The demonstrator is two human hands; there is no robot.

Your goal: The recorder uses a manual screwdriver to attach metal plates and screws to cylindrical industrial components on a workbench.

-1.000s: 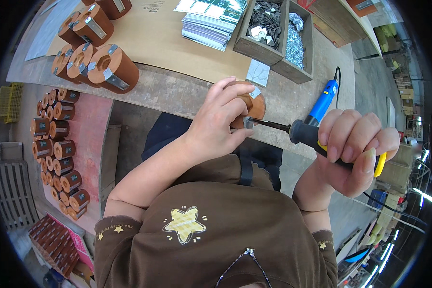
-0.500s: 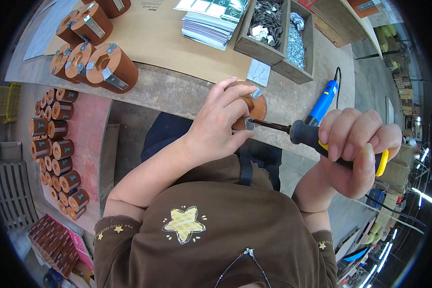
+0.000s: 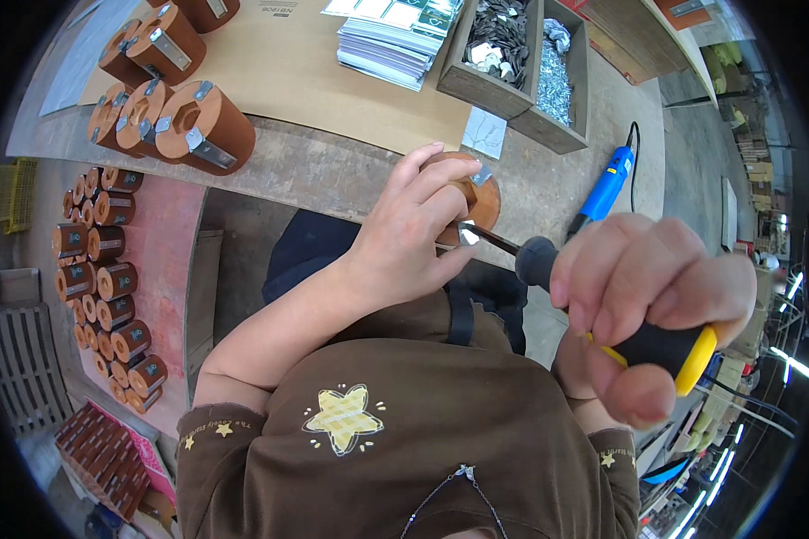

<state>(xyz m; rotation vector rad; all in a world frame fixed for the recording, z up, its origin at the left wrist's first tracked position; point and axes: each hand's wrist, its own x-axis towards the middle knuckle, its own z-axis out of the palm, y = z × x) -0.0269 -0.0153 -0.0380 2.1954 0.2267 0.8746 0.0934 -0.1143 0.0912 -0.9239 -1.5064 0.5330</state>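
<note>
My L hand (image 3: pixel 413 225), centre of frame, has the brown hollow cylinder (image 3: pixel 487 205) at the bench edge, fingers curled over it, thumb below. My R hand (image 3: pixel 652 305), right of centre, has its fingers wrapped tight round the black/yellow screwdriver (image 3: pixel 537 262). Its shaft runs to the small metal clip (image 3: pixel 468 235) on the cylinder's lower side; can't tell if the tip's seated in a screw head.

To do it well, I'd say: keep shaft in line w/ the screw, push firmly while turning, brace the cylinder hard, keep L thumb clear of the tip in case it slips.

Writing: small dark print on the cardboard sheet (image 3: pixel 324 76), top left of centre; green/white print on the paper stack (image 3: pixel 382 58), top centre. The cylinders (image 3: pixel 117 244) at far left carry blue-green marks, too small to read. Tiny lettering on my brown shirt's (image 3: pixel 476 395) sleeve hems too.
</note>
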